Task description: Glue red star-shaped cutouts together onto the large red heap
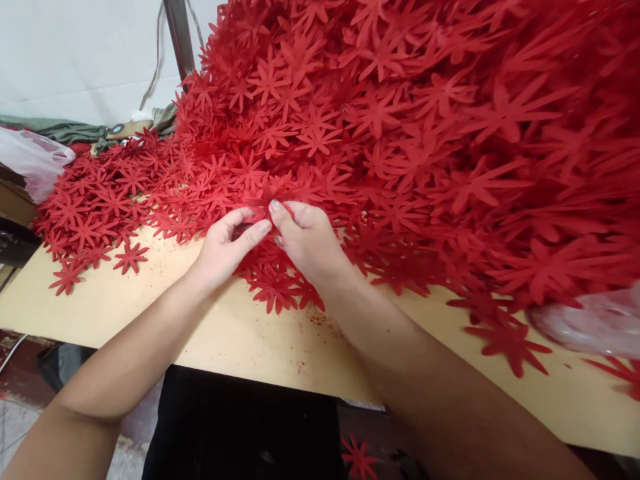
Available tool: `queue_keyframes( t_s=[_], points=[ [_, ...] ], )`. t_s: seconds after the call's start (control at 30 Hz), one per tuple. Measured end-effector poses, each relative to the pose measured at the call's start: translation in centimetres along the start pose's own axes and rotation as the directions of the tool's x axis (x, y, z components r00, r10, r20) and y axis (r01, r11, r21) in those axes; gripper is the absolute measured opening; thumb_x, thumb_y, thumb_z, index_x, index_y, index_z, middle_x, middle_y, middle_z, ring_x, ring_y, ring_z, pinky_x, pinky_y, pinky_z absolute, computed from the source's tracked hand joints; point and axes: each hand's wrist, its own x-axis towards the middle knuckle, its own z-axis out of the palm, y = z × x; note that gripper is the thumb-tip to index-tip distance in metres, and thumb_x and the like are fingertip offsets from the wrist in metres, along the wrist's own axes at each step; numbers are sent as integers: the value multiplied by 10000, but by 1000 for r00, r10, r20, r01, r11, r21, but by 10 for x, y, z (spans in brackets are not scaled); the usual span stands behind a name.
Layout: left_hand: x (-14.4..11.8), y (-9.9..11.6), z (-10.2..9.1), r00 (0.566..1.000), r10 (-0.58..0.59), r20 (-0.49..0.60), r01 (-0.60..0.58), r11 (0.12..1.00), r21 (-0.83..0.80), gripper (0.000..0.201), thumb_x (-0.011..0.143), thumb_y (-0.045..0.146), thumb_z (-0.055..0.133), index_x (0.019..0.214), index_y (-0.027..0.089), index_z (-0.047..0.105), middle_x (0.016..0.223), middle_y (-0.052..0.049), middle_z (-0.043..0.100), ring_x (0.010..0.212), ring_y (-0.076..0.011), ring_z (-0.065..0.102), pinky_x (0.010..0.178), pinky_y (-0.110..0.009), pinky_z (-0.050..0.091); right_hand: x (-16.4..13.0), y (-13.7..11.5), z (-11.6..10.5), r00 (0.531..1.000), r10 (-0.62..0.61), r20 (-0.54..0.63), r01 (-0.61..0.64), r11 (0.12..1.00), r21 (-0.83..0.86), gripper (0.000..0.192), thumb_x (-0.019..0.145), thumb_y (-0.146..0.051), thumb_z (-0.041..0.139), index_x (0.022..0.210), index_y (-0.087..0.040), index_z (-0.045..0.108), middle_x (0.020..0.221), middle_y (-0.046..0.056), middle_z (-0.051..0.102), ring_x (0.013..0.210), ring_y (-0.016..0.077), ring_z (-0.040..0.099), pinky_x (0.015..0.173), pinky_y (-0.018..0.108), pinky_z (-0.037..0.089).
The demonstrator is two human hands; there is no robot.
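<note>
Both hands meet just above the front of a big heap of red flower-shaped cutouts [380, 120]. My left hand [225, 243] is closed, thumb and fingers pinching the near side of a red flower cutout [260, 212]. Close against it, my right hand [307, 240] pinches the same red piece between thumb and fingers. Most of the held piece is hidden by the fingers, and it blends into the red behind it. Below the hands, several loose cutouts [275, 290] lie on the table.
The pale wooden table [220, 340] carries the heap and some red crumbs. A smaller pile [100, 207] spreads left beside a white plastic bag [35, 160]. Clear plastic [595, 320] lies at right. A dark metal post [179, 40] stands behind. One cutout [359, 459] is below the table edge.
</note>
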Motion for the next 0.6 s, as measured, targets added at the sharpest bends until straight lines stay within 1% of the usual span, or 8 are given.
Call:
queue_keyframes(
  t_s=[0.07,0.13,0.2,0.27,0.33,0.4,0.5,0.6],
  points=[
    [1,-2,1,1000,-7,13,7,1000,-26,379,605,464,775,788,161,638,727,30,638,685,-78,577,703,-208,472,1,3,1,1000,-7,20,7,999,31,471,755,-543,609,532,-197,380,473,-59,347,440,47,317,422,212,288],
    [3,-4,0,1000,0,-3,0,1000,-25,325,636,436,761,746,158,633,675,36,622,642,-71,562,669,-199,464,1,4,1,999,14,36,-16,999,50,465,760,-556,595,539,-199,394,469,-56,362,436,53,338,425,216,309],
    [5,-5,-3,999,22,-39,-22,1000,-14,270,681,404,732,727,158,628,652,35,614,616,-69,549,645,-197,457,1,3,2,999,15,38,-17,999,44,437,772,-538,589,550,-195,435,483,-47,403,451,61,377,457,222,361],
    [7,-5,-5,995,46,-92,-45,999,18,230,702,369,715,716,159,623,646,35,610,602,-67,537,627,-192,447,1,1,1,999,-28,20,27,999,19,404,785,-495,593,554,-186,472,523,-33,451,503,71,428,528,231,421],
    [7,-4,-6,989,57,-138,-46,996,83,211,706,334,709,673,156,602,619,37,593,580,-62,515,604,-186,428,1,0,0,996,-79,-44,79,997,-13,366,789,-440,608,556,-179,499,565,-24,483,548,77,458,575,236,446],
    [7,-3,-4,987,56,-147,-32,987,160,214,720,301,692,623,154,570,585,37,567,560,-61,489,586,-187,408,3,0,-3,987,-89,-132,87,996,-20,307,793,-386,618,585,-177,528,607,-17,519,573,81,493,579,236,459],
    [6,0,-3,989,40,-140,-7,973,229,215,740,261,665,600,158,538,566,37,542,545,-63,462,576,-194,390,9,1,-12,964,-38,-265,50,998,35,209,815,-319,596,661,-185,552,628,-20,552,554,83,530,550,235,476],
    [7,-1,-8,985,36,-170,10,965,263,209,737,252,660,609,162,522,580,35,524,556,-69,454,581,-201,388,15,0,-23,931,34,-363,5,995,105,163,843,-247,553,693,-182,548,638,-18,583,525,71,539,539,227,485]
  ],
)
